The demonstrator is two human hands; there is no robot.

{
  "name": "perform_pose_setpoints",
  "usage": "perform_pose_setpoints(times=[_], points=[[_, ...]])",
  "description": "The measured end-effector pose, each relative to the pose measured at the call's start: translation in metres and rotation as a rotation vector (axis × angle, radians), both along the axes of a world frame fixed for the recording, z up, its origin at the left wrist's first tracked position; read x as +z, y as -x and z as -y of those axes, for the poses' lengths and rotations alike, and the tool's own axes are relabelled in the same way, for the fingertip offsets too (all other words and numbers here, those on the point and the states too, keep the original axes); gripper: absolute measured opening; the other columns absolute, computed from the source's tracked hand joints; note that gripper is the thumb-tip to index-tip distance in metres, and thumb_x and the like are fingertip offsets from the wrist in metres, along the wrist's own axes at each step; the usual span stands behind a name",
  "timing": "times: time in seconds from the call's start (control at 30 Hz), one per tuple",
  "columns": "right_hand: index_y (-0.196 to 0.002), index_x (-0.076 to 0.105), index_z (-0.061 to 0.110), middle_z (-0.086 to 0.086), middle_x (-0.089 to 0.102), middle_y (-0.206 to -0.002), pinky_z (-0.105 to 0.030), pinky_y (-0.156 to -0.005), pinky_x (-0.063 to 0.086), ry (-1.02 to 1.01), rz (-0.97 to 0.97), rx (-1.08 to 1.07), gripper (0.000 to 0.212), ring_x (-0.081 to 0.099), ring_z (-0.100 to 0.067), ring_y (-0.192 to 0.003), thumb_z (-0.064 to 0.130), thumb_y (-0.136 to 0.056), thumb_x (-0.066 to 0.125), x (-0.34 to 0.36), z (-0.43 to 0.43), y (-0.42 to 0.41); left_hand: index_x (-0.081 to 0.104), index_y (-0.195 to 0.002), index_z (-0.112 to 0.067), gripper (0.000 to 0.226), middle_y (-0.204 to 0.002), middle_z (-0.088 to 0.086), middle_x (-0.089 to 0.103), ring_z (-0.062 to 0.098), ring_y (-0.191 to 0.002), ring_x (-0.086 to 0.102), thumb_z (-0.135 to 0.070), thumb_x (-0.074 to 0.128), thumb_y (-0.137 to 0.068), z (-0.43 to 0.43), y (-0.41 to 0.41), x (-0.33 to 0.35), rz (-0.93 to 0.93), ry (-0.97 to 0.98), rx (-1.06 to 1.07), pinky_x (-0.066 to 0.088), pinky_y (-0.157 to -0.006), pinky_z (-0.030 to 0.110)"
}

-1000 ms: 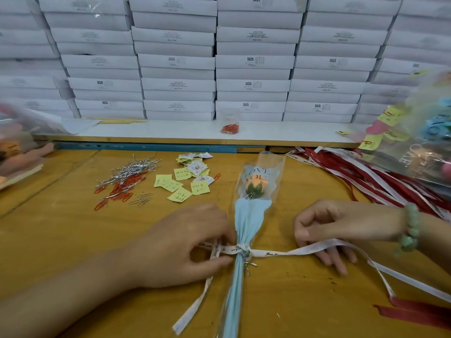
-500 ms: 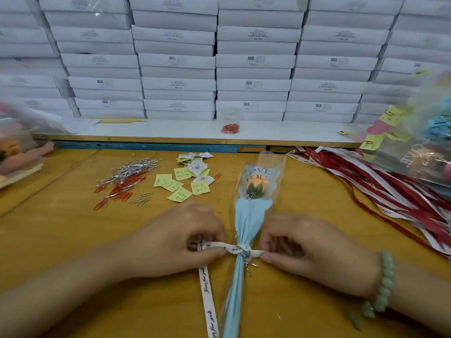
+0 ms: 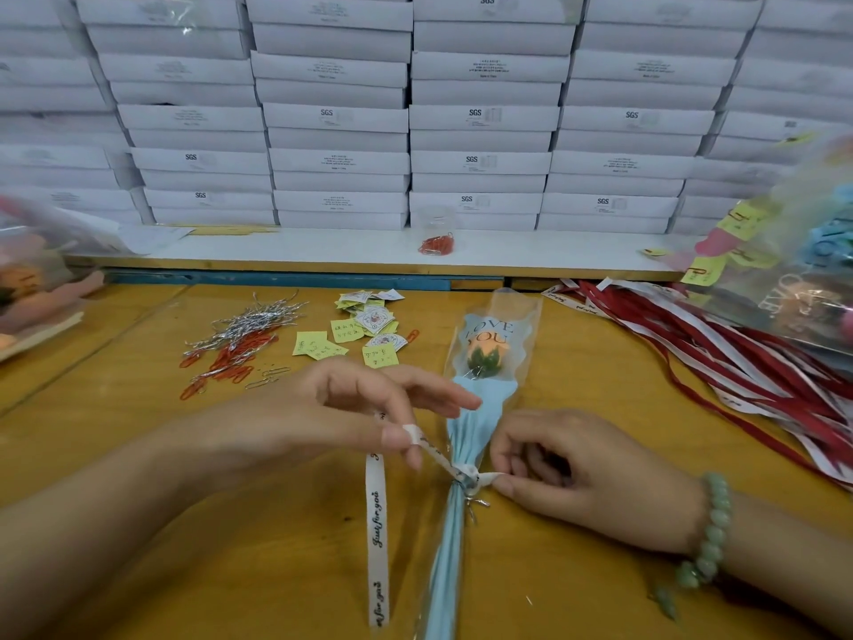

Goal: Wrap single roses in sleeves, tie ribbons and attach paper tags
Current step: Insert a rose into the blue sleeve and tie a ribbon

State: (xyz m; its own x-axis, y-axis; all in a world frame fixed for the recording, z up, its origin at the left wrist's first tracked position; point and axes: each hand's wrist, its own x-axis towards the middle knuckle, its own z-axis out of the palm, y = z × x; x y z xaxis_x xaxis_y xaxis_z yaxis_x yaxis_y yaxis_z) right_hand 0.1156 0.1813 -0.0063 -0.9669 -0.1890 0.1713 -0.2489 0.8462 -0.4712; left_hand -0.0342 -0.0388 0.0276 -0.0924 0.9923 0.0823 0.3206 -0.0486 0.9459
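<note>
An orange rose in a clear sleeve with light blue paper lies lengthwise on the wooden table. A white printed ribbon is knotted round the sleeve's neck. My left hand is raised left of the sleeve and pinches the ribbon's left strand between thumb and finger, the other fingers spread; the free end trails toward me. My right hand, with a green bead bracelet, pinches the short right end of the ribbon beside the knot.
Yellow paper tags and round printed stickers lie behind my left hand, next to silver twist ties and red paper clips. Red and white ribbons pile at the right under wrapped flowers. White boxes are stacked along the back shelf.
My left hand has lifted off the table and spread its fingers, pulling the left strand up and away. My right hand stays by the knot, holding the right end.
</note>
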Motion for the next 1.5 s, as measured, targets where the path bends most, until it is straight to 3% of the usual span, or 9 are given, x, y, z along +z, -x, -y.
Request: perform_pose_setpoints(times=[0.23,0.43,0.57,0.77,0.87,1.03,1.23,1.4,1.5], points=[[-0.082,0.056,0.030,0.014,0.056,-0.078,-0.017,-0.057,0.038,-0.009,-0.004,-0.002,0.010,0.048,-0.010,-0.061,0.032,-0.088,0.063,0.000,0.000,0.000,0.076,-0.099,-0.016,0.014,-0.117,0.012,0.069,0.042,-0.121,0.054,-0.022,0.067,-0.090,-0.003,-0.004,-0.006,0.219,-0.098,-0.143,0.037,-0.108,0.052],[-0.082,0.056,0.029,0.014,0.056,-0.079,-0.015,-0.057,0.036,-0.002,-0.009,0.003,0.009,0.047,-0.010,-0.060,0.032,-0.089,0.063,0.000,0.000,-0.001,0.073,-0.103,-0.010,0.016,-0.100,0.005,0.070,0.024,-0.096,0.068,-0.015,0.063,-0.091,-0.001,0.000,-0.002,0.398,-0.135,-0.173,0.032,-0.104,0.061],[-0.083,0.057,0.030,0.014,0.057,-0.080,-0.015,-0.057,0.037,0.010,-0.005,0.000,0.009,0.047,-0.010,-0.060,0.032,-0.089,0.063,-0.001,0.000,-0.001,0.073,-0.100,-0.010,0.016,-0.085,0.005,0.070,0.015,-0.070,0.070,-0.017,0.071,-0.085,-0.005,-0.002,-0.009,0.347,-0.007,0.045,0.058,-0.078,0.032],[-0.083,0.063,0.028,0.014,0.060,-0.076,-0.022,-0.056,0.043,0.093,-0.008,0.027,0.007,0.048,-0.010,-0.057,0.028,-0.086,0.069,0.002,0.000,-0.001,0.074,-0.098,-0.015,0.017,-0.083,0.004,0.069,0.013,-0.055,0.059,-0.012,0.064,-0.086,-0.013,-0.015,-0.023,0.240,0.096,0.255,0.051,-0.061,0.021],[-0.081,0.063,0.026,0.014,0.062,-0.069,-0.015,-0.054,0.040,0.260,0.026,0.025,0.012,0.049,-0.004,-0.055,0.027,-0.082,0.074,0.006,0.003,-0.002,0.072,-0.105,-0.017,0.019,-0.086,0.003,0.071,0.011,-0.054,0.057,-0.015,0.062,-0.089,-0.017,-0.024,-0.029,0.183,0.109,0.291,0.048,-0.060,0.019],[-0.079,0.056,0.016,-0.012,0.059,-0.066,-0.013,-0.044,0.039,0.761,0.175,0.035,0.018,0.048,-0.008,-0.049,0.017,-0.077,0.073,0.013,0.009,-0.003,0.065,-0.110,-0.009,0.019,-0.085,0.002,0.069,0.009,-0.052,0.056,-0.003,0.055,-0.095,-0.024,-0.038,-0.036,0.186,0.066,0.311,0.049,-0.059,0.019],[-0.084,0.052,0.010,-0.008,0.062,-0.064,-0.013,-0.033,0.032,1.102,0.279,-0.011,0.015,0.049,-0.009,-0.042,0.009,-0.081,0.067,0.011,0.013,-0.002,0.061,-0.114,-0.007,0.020,-0.060,-0.009,0.064,0.000,-0.043,0.048,-0.004,0.049,-0.098,-0.023,-0.043,-0.030,0.180,0.118,0.294,0.033,-0.042,0.017],[-0.094,0.063,0.006,-0.022,0.071,-0.094,-0.012,-0.032,0.031,1.308,0.336,-0.040,0.017,0.073,-0.016,-0.073,0.016,-0.081,0.068,0.008,0.015,-0.002,0.060,-0.105,0.000,0.015,-0.049,-0.010,0.055,-0.001,-0.036,0.041,-0.004,0.047,-0.099,-0.023,-0.041,-0.032,0.135,0.151,0.298,0.030,-0.037,0.011],[-0.098,0.069,0.008,-0.025,0.066,-0.113,-0.011,-0.033,0.034,1.381,0.390,0.044,0.019,0.070,-0.025,-0.097,0.020,-0.087,0.059,0.012,0.011,-0.002,0.062,-0.091,-0.004,0.014,-0.054,-0.010,0.055,0.000,-0.042,0.041,-0.004,0.050,-0.098,-0.023,-0.042,-0.033,0.134,0.134,0.277,0.032,-0.038,0.010]])
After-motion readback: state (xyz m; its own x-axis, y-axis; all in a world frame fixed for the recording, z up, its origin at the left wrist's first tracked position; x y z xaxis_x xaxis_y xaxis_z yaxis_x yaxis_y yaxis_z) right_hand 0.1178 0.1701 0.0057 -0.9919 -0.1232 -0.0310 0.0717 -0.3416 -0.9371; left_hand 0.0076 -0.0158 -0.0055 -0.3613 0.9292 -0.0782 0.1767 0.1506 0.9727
